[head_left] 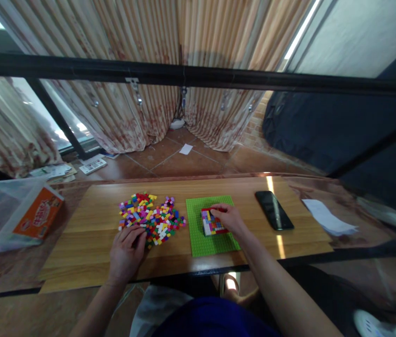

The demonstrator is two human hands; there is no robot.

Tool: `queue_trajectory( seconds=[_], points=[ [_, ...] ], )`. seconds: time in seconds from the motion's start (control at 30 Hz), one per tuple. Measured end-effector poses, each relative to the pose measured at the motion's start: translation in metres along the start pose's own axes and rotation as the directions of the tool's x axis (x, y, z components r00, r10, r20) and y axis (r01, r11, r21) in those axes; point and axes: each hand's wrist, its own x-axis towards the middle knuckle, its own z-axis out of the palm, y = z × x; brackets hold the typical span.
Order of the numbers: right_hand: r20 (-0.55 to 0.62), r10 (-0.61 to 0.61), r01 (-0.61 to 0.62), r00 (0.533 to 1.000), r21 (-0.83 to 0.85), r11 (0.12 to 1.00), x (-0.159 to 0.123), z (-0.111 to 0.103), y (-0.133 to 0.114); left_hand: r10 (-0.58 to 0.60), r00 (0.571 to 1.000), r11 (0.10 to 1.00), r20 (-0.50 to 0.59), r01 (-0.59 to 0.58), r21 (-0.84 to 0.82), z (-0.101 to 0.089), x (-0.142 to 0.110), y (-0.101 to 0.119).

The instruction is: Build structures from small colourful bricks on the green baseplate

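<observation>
A pile of small coloured toy bricks (145, 215) is spread over the left half of the wooden board. At its near-left edge rests my left hand (127, 248), fingers curled and pinched in among the bricks; whatever is between them is hidden. On a green studded baseplate (198, 245) sits a low rectangular build of many-coloured bricks (209, 228), with white, yellow, red and purple pieces showing. My right hand (228, 217) is over the build's far-right part, fingertips closed together on its top. A piece between those fingertips is too small to make out.
A black phone (274, 210) lies right of the baseplate, with white paper (329, 217) farther right. A clear plastic bin (1, 210) with an orange label stands at the left. A dark metal bar (198, 75) crosses ahead, before curtains (120, 107).
</observation>
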Motion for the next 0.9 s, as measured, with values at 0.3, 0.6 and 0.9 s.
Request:
queue_trajectory(
  seconds=[0.3, 0.6, 0.9],
  points=[
    [-0.053, 0.006, 0.013, 0.999, 0.348, 0.937, -0.014, -0.021, -0.009, 0.006, 1.0, 1.0, -0.01, -0.006, -0.005, -0.001, 0.001, 0.004],
    [-0.104, -0.172, 0.189, 0.98, 0.193, 0.963, -0.065, 0.0, -0.045, -0.048, 0.999, 0.998, 0.024, 0.049, -0.032, -0.002, 0.0, 0.009],
    [0.258, -0.409, 0.475, 0.876, -0.302, 0.827, -0.08, 0.07, -0.058, -0.07, 0.997, 0.997, 0.015, 0.07, -0.035, -0.002, -0.001, 0.01]
  ],
)
